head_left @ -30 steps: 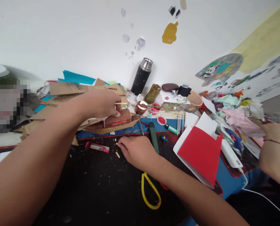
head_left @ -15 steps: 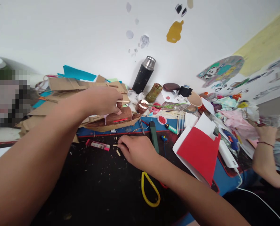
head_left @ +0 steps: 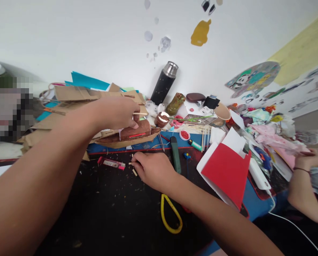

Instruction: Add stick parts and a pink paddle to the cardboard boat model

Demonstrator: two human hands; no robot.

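Note:
My left hand is closed, with a thin wooden stick poking out from its fingers. It hovers over a brown model boat, whose cabin carries a red strip; whether the hand touches the cabin is hidden. My right hand rests on the black tabletop, thumb and forefinger pinching a short piece of wooden stick. Just below these fingertips lies a loose cut piece of stick. A pink and clear packet is to the left of them.
A dark green long-handled tool and a yellow loop handle lie near my right forearm. Behind stand a black thermos and a brown pot. Cardboard is piled left; a red sheet lies right. Another person's hand is far right.
My right hand has shifted very slightly left, still pinching the stick piece. My left hand stays over the boat. The other person's hand at the far right has moved.

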